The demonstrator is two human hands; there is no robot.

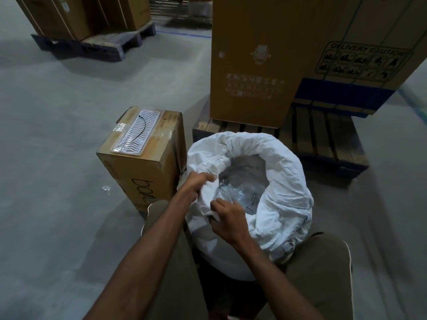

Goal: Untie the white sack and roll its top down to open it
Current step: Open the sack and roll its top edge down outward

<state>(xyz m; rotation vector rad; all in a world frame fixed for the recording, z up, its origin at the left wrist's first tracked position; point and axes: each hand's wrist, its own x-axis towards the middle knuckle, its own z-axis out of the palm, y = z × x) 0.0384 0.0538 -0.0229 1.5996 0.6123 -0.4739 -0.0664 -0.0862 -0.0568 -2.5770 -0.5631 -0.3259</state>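
The white sack (pixel 272 181) stands upright on the floor between the person's knees, just right of a cardboard box (pixel 143 158), mouth open upward with its top rolled into a thick collar. The left hand (pixel 198 181) and right hand (pixel 227 218) both grip the near rim's bunched fabric, fingers curled round it.

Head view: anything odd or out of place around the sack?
A small clear scrap lies loose on the floor left of the cardboard box. The white sack looks intact, nothing spilled.
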